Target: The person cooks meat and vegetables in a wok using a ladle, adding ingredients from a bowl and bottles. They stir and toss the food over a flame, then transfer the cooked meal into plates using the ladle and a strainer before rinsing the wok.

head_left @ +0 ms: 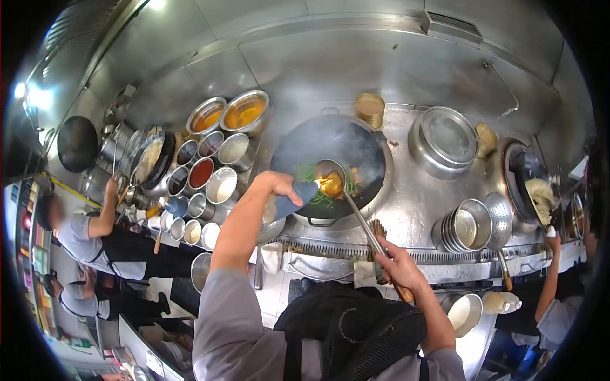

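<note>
Left hand [280,185] clutches cloth [298,195], right hand [395,263] ladle [330,183].

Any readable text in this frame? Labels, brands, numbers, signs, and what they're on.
No text can be read.
Wok, ladle, sauce pots, steel back wall: no print visible.
Shelf goods at far left: coloured packs, too small and blurred to read.

We count two round black woks on the range, a middle wok [362,149] and a right wok [522,166]; one long-handled steel ladle [330,184]; two large steel bowls of orange liquid [244,113] far left; one lidded steel pot [445,140]; one perforated steel colander [500,219]; and one stack of steel bowls [467,230] near right.
</note>
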Motion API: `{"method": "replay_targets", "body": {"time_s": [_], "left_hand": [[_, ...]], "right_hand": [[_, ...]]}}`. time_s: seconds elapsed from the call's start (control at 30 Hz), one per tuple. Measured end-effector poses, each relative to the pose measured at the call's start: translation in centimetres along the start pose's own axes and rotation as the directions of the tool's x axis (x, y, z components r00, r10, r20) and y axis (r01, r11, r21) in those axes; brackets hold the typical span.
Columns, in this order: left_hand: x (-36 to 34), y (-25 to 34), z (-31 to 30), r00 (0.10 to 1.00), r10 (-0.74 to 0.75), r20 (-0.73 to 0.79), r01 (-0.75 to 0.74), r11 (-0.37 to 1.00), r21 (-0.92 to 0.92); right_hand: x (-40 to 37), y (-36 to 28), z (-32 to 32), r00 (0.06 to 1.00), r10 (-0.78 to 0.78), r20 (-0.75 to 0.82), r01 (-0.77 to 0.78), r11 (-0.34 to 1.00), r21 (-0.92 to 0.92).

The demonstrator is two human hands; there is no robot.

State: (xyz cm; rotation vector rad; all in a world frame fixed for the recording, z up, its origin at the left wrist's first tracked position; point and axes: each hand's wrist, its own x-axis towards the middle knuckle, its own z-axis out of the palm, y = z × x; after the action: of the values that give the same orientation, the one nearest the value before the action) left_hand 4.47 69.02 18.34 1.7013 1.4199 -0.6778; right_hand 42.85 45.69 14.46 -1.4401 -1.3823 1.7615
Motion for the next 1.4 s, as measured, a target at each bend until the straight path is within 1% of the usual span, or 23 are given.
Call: {"method": "replay_targets", "body": {"time_s": [0.23,0.33,0.4,0.43,0.47,0.5,0.57,0.6,0.63,0.67,0.73,0.77,0.87,0.97,1.03,1.07,1.17,1.23,1.27,1.3,1.33,1.37,1.4], "left_hand": [[-0.4,-3.9,0.5,0.994,0.047,-0.096,-0.050,0.999,-0.023],[-3.4,-8.3,3.5,0.912,0.109,-0.396,-0.264,0.894,-0.362],[-5.3,-11.7,6.7,0.829,0.126,-0.545,-0.517,0.542,-0.663],[-5.2,-14.2,8.3,0.762,0.076,-0.644,-0.605,0.438,-0.665],[-6.6,-15.7,9.8,0.672,-0.056,-0.738,-0.679,0.351,-0.645],[-8.1,-16.8,11.3,0.570,-0.189,-0.800,-0.750,0.277,-0.600],[-10.2,-20.5,13.2,0.417,-0.437,-0.797,-0.832,0.169,-0.529],[-12.6,-21.7,13.2,0.272,-0.533,-0.801,-0.779,0.366,-0.509],[-13.0,-24.0,13.3,0.224,-0.633,-0.741,-0.723,0.402,-0.562],[-9.9,-29.5,14.1,0.042,-0.661,-0.749,-0.646,0.554,-0.525],[-10.7,-31.4,13.1,-0.068,-0.742,-0.667,-0.715,0.503,-0.486],[-9.7,-33.8,13.1,-0.147,-0.729,-0.668,-0.688,0.560,-0.461],[-4.5,-41.1,13.8,-0.312,-0.681,-0.663,-0.568,0.693,-0.445],[-2.6,-42.0,13.6,-0.244,-0.691,-0.680,-0.541,0.679,-0.496],[0.6,-44.6,15.1,-0.243,-0.648,-0.722,-0.424,0.740,-0.522],[0.7,-44.4,15.6,-0.145,-0.654,-0.743,-0.324,0.741,-0.589],[0.8,-44.8,17.3,-0.283,-0.661,-0.695,-0.002,0.725,-0.689],[-1.8,-38.5,17.2,-0.420,-0.628,-0.655,0.051,0.704,-0.708],[-2.6,-33.9,16.8,-0.400,-0.626,-0.670,-0.008,0.733,-0.681],[-1.9,-29.4,16.2,-0.222,-0.770,-0.599,-0.374,0.634,-0.676],[0.2,-25.5,16.4,-0.226,-0.638,-0.736,-0.398,0.751,-0.528],[2.0,-22.3,16.9,0.034,-0.587,-0.809,-0.391,0.737,-0.552],[8.4,-22.3,19.4,0.156,-0.515,-0.843,-0.419,0.738,-0.529]], "right_hand": [[1.0,-2.0,2.1,0.997,0.066,0.042,-0.076,0.933,0.352],[4.2,-2.3,2.9,0.991,-0.079,-0.108,0.081,0.996,0.020],[7.8,-2.2,2.8,0.929,-0.312,-0.198,0.205,0.881,-0.426],[10.2,-1.6,2.5,0.847,-0.503,-0.171,0.262,0.675,-0.689],[11.2,-4.2,3.2,0.918,-0.331,-0.220,0.073,0.685,-0.725],[12.9,-3.8,3.1,0.924,-0.330,-0.190,0.087,0.668,-0.739],[16.2,-1.4,1.3,0.849,-0.529,-0.022,0.312,0.534,-0.786],[16.4,-0.7,0.8,0.889,-0.458,-0.020,0.269,0.558,-0.785],[15.8,-0.4,0.4,0.900,-0.433,-0.040,0.234,0.560,-0.795],[14.2,-0.1,-0.1,0.907,-0.420,0.032,0.250,0.475,-0.844],[10.6,0.0,-1.4,0.892,-0.438,0.113,0.247,0.261,-0.933],[8.8,-0.6,-1.8,0.908,-0.413,0.067,0.192,0.270,-0.943],[4.4,-5.4,-1.3,0.941,-0.338,0.028,0.013,-0.048,-0.999],[0.7,-11.0,0.2,0.935,-0.353,-0.043,-0.111,-0.175,-0.978],[-1.6,-15.7,2.6,0.921,-0.376,-0.104,-0.141,-0.072,-0.987],[-2.4,-18.2,4.8,0.906,-0.397,-0.144,-0.177,-0.048,-0.983],[-5.3,-22.3,8.0,0.914,-0.241,-0.326,-0.314,0.086,-0.945],[-5.9,-21.0,8.2,0.932,-0.152,-0.329,-0.319,0.083,-0.944],[-5.2,-20.0,8.3,0.933,-0.086,-0.349,-0.342,0.091,-0.935],[-4.2,-18.3,8.3,0.930,-0.023,-0.367,-0.364,0.099,-0.926],[-2.7,-14.5,6.7,0.933,-0.075,-0.351,-0.328,0.220,-0.919],[-0.9,-9.8,4.9,0.933,-0.129,-0.337,-0.278,0.336,-0.900],[1.1,-5.1,4.0,0.926,-0.187,-0.328,-0.211,0.463,-0.861]]}}
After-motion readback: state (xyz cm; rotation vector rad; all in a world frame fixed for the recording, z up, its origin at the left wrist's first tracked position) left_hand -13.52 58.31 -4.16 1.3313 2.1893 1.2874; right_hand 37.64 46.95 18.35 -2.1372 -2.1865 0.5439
